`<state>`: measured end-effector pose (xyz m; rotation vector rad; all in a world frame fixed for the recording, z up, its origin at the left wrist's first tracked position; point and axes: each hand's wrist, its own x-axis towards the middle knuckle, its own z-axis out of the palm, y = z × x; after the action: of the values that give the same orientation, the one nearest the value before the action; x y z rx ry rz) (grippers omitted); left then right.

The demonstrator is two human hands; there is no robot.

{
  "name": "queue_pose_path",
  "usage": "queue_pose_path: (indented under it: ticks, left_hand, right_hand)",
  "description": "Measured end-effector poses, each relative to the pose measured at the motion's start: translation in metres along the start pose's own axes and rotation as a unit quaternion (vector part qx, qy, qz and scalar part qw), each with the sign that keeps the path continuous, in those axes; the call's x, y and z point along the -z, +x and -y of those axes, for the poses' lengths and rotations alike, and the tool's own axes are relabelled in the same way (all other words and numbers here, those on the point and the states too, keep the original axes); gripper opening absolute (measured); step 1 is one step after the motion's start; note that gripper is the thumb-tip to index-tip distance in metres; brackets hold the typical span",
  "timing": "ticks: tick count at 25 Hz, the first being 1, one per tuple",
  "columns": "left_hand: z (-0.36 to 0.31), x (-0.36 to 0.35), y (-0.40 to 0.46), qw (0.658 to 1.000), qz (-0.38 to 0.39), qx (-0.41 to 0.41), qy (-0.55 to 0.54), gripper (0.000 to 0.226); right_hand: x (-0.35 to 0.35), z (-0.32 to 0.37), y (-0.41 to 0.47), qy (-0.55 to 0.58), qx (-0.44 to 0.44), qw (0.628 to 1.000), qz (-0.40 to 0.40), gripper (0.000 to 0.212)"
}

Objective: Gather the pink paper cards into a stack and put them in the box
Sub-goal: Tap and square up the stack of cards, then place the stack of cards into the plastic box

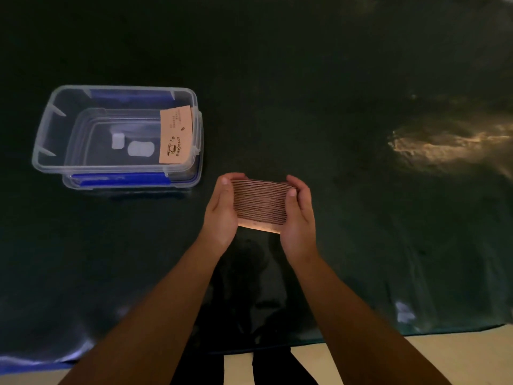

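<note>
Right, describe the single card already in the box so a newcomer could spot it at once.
Start at the clear plastic box with blue clips, on the dark table to the left of the hands. Inside, against its right wall, leans one pink card printed with a coffee cup drawing. Unlike the thick stack squeezed between the left hand and right hand, it is a lone card, shown face on.

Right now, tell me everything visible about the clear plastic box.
The clear plastic box sits open on the dark table cover, to the left of the hands and apart from them. It is rectangular, with see-through walls, a thick rim and blue clip handles on its long sides. A single pink card printed with a coffee cup lies inside at its right end.
</note>
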<state>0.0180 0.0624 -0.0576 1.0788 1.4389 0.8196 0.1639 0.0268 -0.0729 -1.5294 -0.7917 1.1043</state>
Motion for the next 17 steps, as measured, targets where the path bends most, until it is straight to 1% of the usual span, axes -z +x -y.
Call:
queue_pose_path:
  ticks: [3, 5, 6, 8, 9, 10, 11, 12, 14, 17]
  left_hand:
    - [0.002, -0.008, 0.001, 0.998, -0.054, 0.016, -0.041, 0.052]
    - [0.001, -0.013, 0.0, 0.995, -0.085, 0.02, -0.046, 0.055]
    - [0.0, -0.014, -0.001, 0.994, -0.097, 0.017, -0.048, 0.056]
    - [-0.002, -0.017, -0.002, 0.989, -0.118, 0.045, -0.079, 0.054]
    - [-0.004, -0.018, -0.003, 0.984, -0.125, 0.071, -0.102, 0.052]
    - [-0.004, -0.018, -0.003, 0.98, -0.13, 0.091, -0.121, 0.051]
    - [-0.005, -0.019, -0.003, 0.977, -0.134, 0.098, -0.131, 0.051]
    - [-0.005, -0.019, -0.003, 0.979, -0.134, 0.087, -0.128, 0.054]
    - [-0.004, -0.018, -0.003, 0.986, -0.122, 0.045, -0.107, 0.064]
    - [-0.001, -0.013, -0.005, 0.993, -0.081, -0.007, -0.09, 0.075]
  right_hand:
    - [-0.001, -0.003, -0.003, -0.03, 0.007, 0.999, -0.007, 0.029]
    - [0.006, -0.004, -0.002, -0.054, -0.003, 0.998, 0.027, 0.032]
    - [0.012, -0.004, -0.001, -0.068, -0.005, 0.996, 0.063, 0.045]
    - [0.027, -0.003, 0.005, -0.129, -0.008, 0.98, 0.151, 0.09]
    - [0.032, -0.002, 0.009, -0.175, -0.003, 0.967, 0.186, 0.106]
    - [0.035, -0.001, 0.013, -0.218, 0.007, 0.954, 0.205, 0.112]
    - [0.036, 0.0, 0.016, -0.249, 0.019, 0.946, 0.205, 0.11]
    - [0.035, 0.002, 0.017, -0.264, 0.028, 0.944, 0.196, 0.106]
    - [0.034, 0.004, 0.018, -0.265, 0.037, 0.945, 0.185, 0.099]
    - [0.04, 0.01, 0.013, -0.263, 0.036, 0.946, 0.187, 0.097]
